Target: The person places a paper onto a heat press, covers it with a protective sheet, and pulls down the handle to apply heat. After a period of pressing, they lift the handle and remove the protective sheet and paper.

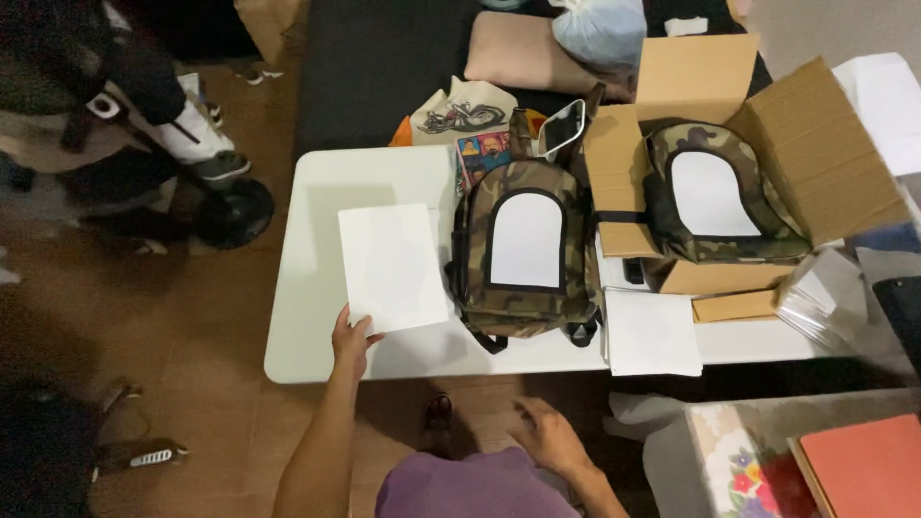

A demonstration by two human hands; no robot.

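Near the table's [317,355] front edge: left hand [351,338] pinching the lower left corner of a white sheet [391,267]; best kept flat, unbent. Right hand [549,434] below the edge, blurred, seemingly loose and empty. Beside the sheet: camouflage backpack [526,249] with white panel. Right end: cardboard box [758,144] holding a second backpack [720,197].

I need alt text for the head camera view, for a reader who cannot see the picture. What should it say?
Seen from above, a person's left hand holds the corner of a white sheet on a white table, beside a camouflage backpack. The right hand hangs blurred below the table edge. A second camouflage backpack sits in an open cardboard box.
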